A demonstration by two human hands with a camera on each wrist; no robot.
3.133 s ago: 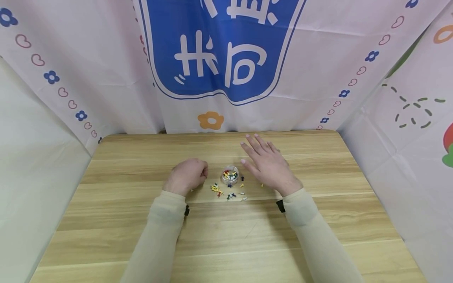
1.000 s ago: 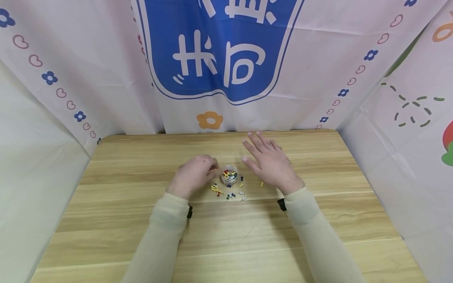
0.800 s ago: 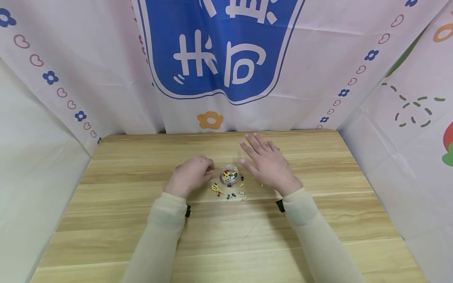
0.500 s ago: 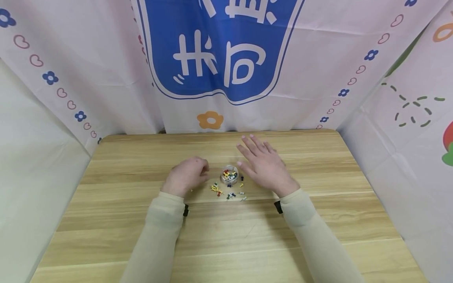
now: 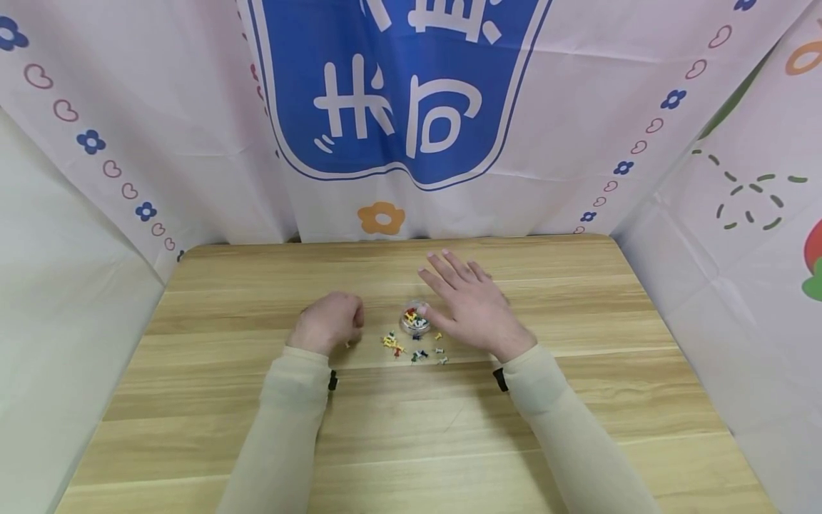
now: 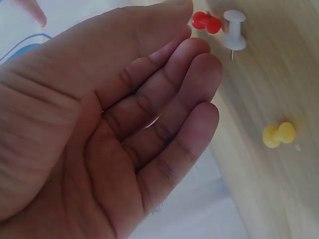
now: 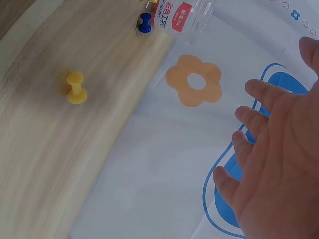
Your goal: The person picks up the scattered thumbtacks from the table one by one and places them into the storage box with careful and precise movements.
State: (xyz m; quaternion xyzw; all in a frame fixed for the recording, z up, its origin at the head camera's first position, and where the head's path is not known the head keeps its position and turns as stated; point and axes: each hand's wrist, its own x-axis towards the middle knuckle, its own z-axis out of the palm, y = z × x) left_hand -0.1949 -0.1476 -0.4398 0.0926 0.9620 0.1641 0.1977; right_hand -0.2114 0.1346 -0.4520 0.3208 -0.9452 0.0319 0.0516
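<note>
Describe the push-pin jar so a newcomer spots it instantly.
On the wooden table, find the right hand; its thumb overlaps the push-pin jar in the head view. Clear, with coloured pins inside, it is the only container among loose push pins.

The cream-sleeved left arm [image 5: 272, 435] and cream-sleeved right arm [image 5: 578, 442] reach forward; the bare left hand [image 5: 327, 321] curves its fingers [image 6: 202, 77] loosely, while the bare right hand [image 5: 472, 314] spreads its own (palm facing down).

the right hand [image 7: 279, 144] is at the right, its fingers apart; one yellow pin [image 7: 77, 88] is at the left, one blue pin [image 7: 144, 23] beside the clear container [image 7: 183, 17] at the top.
</note>
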